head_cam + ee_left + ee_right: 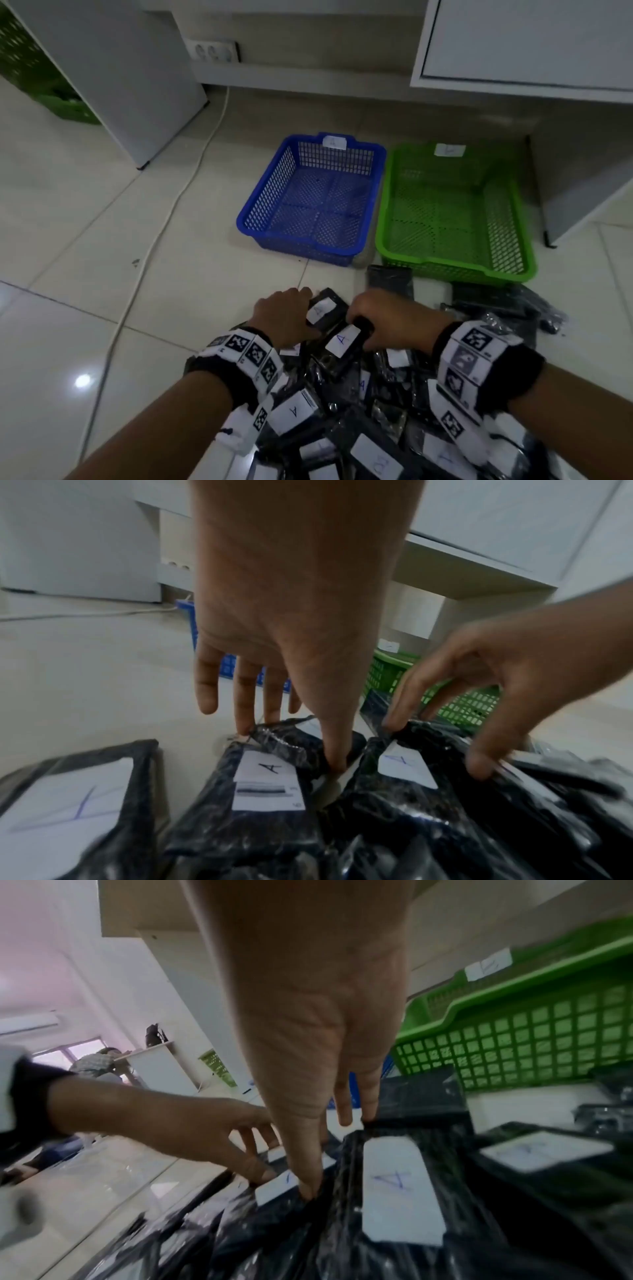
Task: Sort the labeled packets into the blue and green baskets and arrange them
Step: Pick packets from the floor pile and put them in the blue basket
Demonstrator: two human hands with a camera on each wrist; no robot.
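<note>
A heap of black packets (359, 404) with white labels lies on the tiled floor in front of me. Beyond it stand a blue basket (298, 240) and, to its right, a green basket (445, 264); both hold nothing. My left hand (296, 310) pinches the far end of a packet labelled A (267, 777) between thumb and fingers. My right hand (371, 317) grips another packet labelled A (397, 1185), with the thumb at its left edge and the fingers (369, 1104) over its far end. Both packets are at the heap's far edge.
Loose black packets (390, 279) lie against the green basket's front. A white cable (164, 222) runs over the floor at the left. A white cabinet panel (137, 85) stands at the back left and a desk side (575, 178) at the right.
</note>
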